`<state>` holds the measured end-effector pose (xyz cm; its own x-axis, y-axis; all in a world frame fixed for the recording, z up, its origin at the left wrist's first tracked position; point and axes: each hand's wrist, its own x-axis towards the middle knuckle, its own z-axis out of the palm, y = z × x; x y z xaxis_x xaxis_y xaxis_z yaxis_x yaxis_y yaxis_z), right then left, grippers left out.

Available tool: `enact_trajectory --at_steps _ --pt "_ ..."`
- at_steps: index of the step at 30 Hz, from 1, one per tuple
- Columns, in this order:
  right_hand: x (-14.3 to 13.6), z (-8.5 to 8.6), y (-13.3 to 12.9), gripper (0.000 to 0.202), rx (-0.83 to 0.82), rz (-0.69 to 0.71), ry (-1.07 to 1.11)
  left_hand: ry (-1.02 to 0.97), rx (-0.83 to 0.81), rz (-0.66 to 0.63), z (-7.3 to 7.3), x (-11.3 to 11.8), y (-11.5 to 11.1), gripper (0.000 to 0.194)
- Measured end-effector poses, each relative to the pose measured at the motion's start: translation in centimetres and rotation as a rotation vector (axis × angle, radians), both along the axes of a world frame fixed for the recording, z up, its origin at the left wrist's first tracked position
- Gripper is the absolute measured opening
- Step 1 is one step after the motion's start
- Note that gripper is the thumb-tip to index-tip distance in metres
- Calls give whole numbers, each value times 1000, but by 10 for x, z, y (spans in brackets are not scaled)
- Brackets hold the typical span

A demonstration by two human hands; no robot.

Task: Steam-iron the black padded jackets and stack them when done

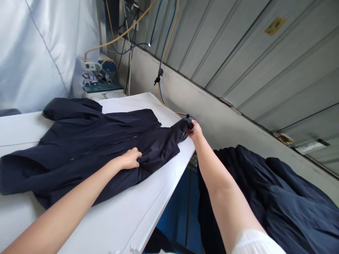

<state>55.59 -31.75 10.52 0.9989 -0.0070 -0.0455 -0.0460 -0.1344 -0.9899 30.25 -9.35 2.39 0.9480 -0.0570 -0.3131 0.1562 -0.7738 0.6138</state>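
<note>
A dark navy zip-up jacket [87,141] lies spread out on a white table [137,208], its zipper running lengthwise and the hood-like end at the left. My left hand [130,158] is closed on the fabric near the middle of the jacket, pinching a fold. At the table's right edge my right hand [195,130] grips the jacket's far end, lifting it a little off the surface. The fingertips of my right hand are partly hidden behind the cloth.
Dark garments [254,187] are heaped to the right of the table. A small machine [92,72] stands beyond the far end. Blue and yellow hoses [161,53] hang near the grey panelled wall [238,46]. Silvery sheeting [45,49] hangs at the left.
</note>
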Motion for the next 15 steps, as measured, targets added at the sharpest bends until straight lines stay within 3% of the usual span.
enact_trajectory --at_steps 3,5,8,11,15 --pt "-15 -9 27 59 71 178 104 70 -75 303 -16 4 37 26" --pt "-29 -23 41 69 -11 287 204 151 30 511 -28 4 68 31" --pt "-51 -52 57 56 -213 383 351 194 214 695 -39 2 96 43" --pt "-68 -82 75 52 -265 441 430 131 191 716 -44 4 94 63" --pt "-82 -112 108 65 -251 428 463 60 141 568 -51 9 73 70"
